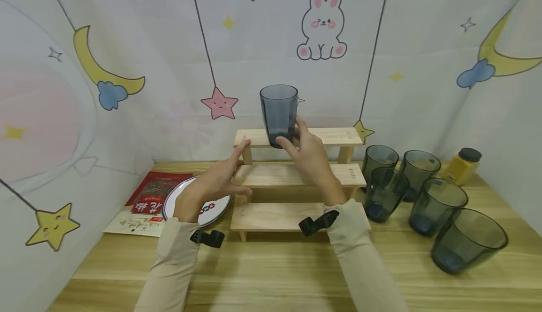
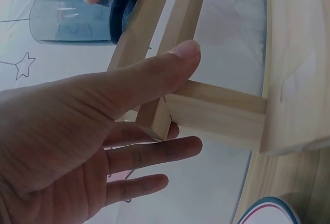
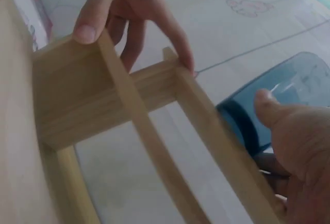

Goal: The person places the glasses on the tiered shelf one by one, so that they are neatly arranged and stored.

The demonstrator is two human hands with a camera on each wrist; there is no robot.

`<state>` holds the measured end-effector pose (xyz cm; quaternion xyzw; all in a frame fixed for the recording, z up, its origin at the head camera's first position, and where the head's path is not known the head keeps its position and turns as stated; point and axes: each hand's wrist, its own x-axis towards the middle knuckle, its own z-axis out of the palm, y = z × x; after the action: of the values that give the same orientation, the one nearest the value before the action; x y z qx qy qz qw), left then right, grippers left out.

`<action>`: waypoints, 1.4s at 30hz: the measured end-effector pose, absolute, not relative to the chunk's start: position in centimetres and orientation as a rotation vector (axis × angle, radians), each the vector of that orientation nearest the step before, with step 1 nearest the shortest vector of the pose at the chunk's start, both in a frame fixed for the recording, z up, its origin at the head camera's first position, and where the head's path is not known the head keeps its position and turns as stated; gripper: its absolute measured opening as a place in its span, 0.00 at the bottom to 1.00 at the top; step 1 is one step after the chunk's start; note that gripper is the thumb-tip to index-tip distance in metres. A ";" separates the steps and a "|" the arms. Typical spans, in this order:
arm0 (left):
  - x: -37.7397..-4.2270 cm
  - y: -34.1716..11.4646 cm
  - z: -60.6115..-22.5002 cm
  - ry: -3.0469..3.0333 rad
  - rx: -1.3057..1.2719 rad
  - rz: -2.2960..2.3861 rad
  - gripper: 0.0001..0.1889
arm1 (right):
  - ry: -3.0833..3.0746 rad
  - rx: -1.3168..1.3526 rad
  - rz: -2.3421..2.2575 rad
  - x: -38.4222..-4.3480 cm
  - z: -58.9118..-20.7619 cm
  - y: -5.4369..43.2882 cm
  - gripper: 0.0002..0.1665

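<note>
My right hand (image 1: 311,156) holds a blue-grey tinted drinking glass (image 1: 279,114) near its base, thumb in front and fingers behind. Upright, the glass is at the top tier of a three-tier wooden shelf (image 1: 296,175); whether its base touches the board cannot be told. At the shelf's left end is my left hand (image 1: 216,180), its fingers spread. The left wrist view has its thumb (image 2: 154,77) lying across the end of a board, with the other fingers extended on the far side. In the right wrist view, its forefinger reaches the top board (image 3: 206,116).
Several similar glasses (image 1: 427,206) stand on the wooden table (image 1: 254,274) right of the shelf. Behind them is a yellow jar (image 1: 462,166) with a black lid. A white plate (image 1: 216,215) and a red packet (image 1: 154,192) are on the left. A patterned cloth (image 1: 262,34) hangs behind.
</note>
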<state>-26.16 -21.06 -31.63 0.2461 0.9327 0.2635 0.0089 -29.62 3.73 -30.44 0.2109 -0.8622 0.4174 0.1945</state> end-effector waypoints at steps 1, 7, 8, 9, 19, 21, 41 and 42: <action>-26.2 -21.1 -31.6 2.913 0.769 0.823 0.63 | -2.443 0.579 1.120 -29.7 -30.7 3.7 0.44; -26.1 -20.9 -31.6 2.909 0.774 0.815 0.63 | -2.472 0.493 0.970 -29.9 -31.6 3.4 0.37; -26.1 -20.8 -31.6 2.911 0.776 0.815 0.63 | -2.462 0.475 0.972 -29.9 -31.7 3.3 0.36; -26.1 -20.7 -31.6 2.912 0.780 0.816 0.63 | -2.453 0.457 0.975 -29.8 -31.7 3.3 0.36; -26.2 -20.0 -31.7 2.896 0.793 0.824 0.63 | -2.404 0.368 0.976 -29.5 -32.0 3.5 0.31; -26.2 -20.1 -31.9 2.887 0.786 0.831 0.63 | -2.421 0.393 0.974 -29.3 -31.9 3.8 0.31; -26.6 -21.0 -31.9 2.894 0.804 0.866 0.62 | -2.670 0.598 0.678 -24.9 -29.2 12.3 0.29; -26.6 -21.1 -32.0 2.897 0.805 0.865 0.62 | -2.672 0.600 0.674 -24.7 -29.1 12.7 0.28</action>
<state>-26.56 -21.07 -31.95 0.2574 0.9259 0.2763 0.0064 -24.67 12.70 -29.06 0.2102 -0.9351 0.2360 0.1601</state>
